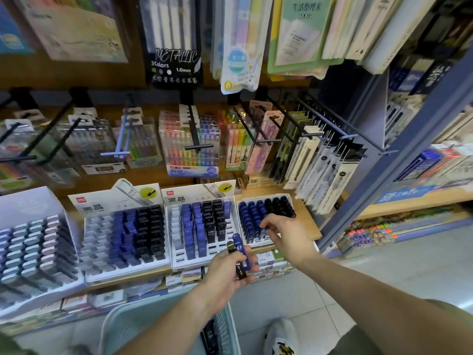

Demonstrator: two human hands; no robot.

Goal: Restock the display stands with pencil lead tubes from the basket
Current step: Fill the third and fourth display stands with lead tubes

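Pencil lead tubes (pixel 240 252), one blue and one black, stick up from the left hand (pixel 226 275), whose fingers curl round them in front of the middle display stand (pixel 202 226). More dark tubes (pixel 208 336) lie in the pale green basket (pixel 122 329) below the left forearm. The right hand (pixel 284 234) reaches over the front of the right display stand (pixel 266 219), its thumb and fingers pinching a blue tube (pixel 265 226) just above the rows of blue and black tubes there. A third stand (pixel 122 231) to the left holds blue and black tubes too, with grey empty slots on its left side. All three stands sit side by side on a wooden shelf (pixel 307 224). Packs of coloured pens (pixel 189 144) hang on hooks above them.
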